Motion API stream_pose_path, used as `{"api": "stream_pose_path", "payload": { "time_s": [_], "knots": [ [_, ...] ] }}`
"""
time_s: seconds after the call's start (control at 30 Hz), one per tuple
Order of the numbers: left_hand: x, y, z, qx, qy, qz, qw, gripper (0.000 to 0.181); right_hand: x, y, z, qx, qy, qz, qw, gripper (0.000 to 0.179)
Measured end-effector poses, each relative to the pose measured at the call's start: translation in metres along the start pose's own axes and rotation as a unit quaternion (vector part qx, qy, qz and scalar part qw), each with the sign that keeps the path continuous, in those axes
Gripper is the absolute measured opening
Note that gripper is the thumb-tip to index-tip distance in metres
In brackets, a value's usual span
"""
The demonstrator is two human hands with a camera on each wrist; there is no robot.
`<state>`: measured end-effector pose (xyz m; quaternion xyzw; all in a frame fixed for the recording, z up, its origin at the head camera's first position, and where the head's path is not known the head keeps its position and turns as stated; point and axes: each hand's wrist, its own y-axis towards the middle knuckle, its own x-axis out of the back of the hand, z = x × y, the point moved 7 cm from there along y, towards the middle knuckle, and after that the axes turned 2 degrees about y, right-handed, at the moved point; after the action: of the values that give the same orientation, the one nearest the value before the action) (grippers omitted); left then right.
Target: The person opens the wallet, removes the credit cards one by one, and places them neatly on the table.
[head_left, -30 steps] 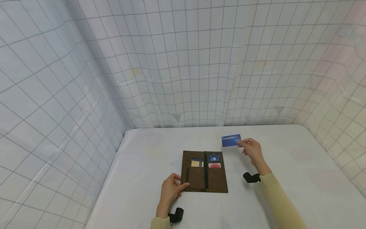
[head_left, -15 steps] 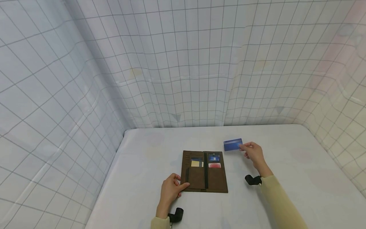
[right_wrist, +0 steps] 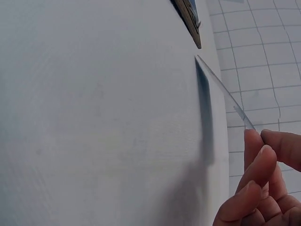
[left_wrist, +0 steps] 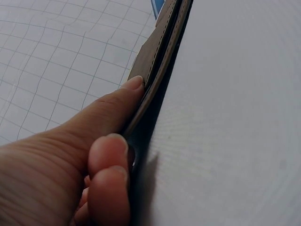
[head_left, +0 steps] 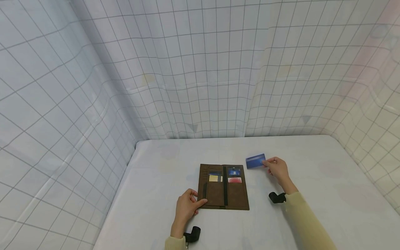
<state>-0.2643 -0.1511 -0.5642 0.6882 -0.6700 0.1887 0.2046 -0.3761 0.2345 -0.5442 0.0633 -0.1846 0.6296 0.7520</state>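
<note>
An opened brown wallet lies on the white table, with cards in slots on both halves. My left hand pinches its lower left corner; the left wrist view has the thumb on top, and the fingers curl at the edge below. Beyond the wallet's upper right corner, a blue card with a pale stripe is pinched at its right end by my right hand. Seen edge-on in the right wrist view, the card slants down, its far end low over its shadow and near the wallet's corner.
The wallet's left half shows a yellow card; its right half holds a blue card and a red-and-white card. Grid-patterned white curtains rise behind and beside the table. Each wrist carries a small black camera.
My right hand has lowered the blue card toward the table and shifted it slightly right, tilting it a little more. The left hand and the wallet have stayed put.
</note>
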Motion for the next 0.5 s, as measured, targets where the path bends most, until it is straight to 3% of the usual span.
{"api": "stream_pose_path", "payload": {
  "time_s": [0.5],
  "knots": [
    [0.0003, -0.0002, -0.0005, -0.002, -0.001, 0.0, 1.0, 0.041, 0.0027, -0.001, -0.007, -0.006, -0.074, -0.023, 0.997, 0.034]
  ]
}}
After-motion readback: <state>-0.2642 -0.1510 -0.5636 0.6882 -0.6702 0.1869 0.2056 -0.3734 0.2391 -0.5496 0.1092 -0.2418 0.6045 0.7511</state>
